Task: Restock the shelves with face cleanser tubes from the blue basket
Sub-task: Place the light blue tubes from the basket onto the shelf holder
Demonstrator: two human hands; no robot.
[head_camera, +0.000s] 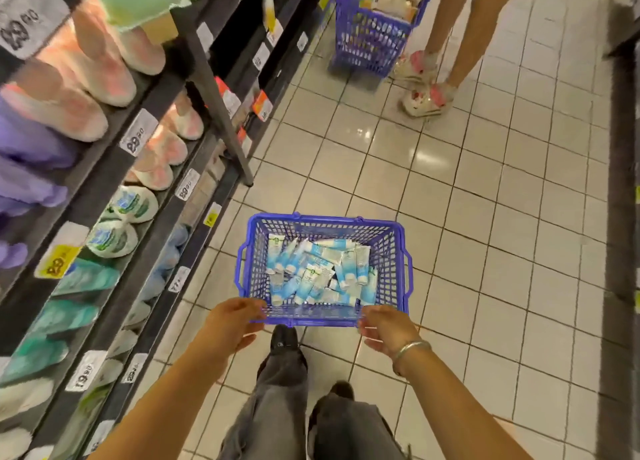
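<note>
Hands, left (235,316) & right (386,324), grip blue basket (398,269) by its near rim corners (cleanser tubes (318,272) piled inside).

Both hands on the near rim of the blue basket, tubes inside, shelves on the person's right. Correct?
Not quite. The head view shows the shelves on the person's left, not right. The rest holds: the left hand and right hand grip the near rim of the blue basket, with the tubes inside.

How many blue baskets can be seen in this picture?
2. One basket holding tubes is at the near rim gripped by both hands; the second basket stands farther along the aisle, beside another person's feet.
</note>
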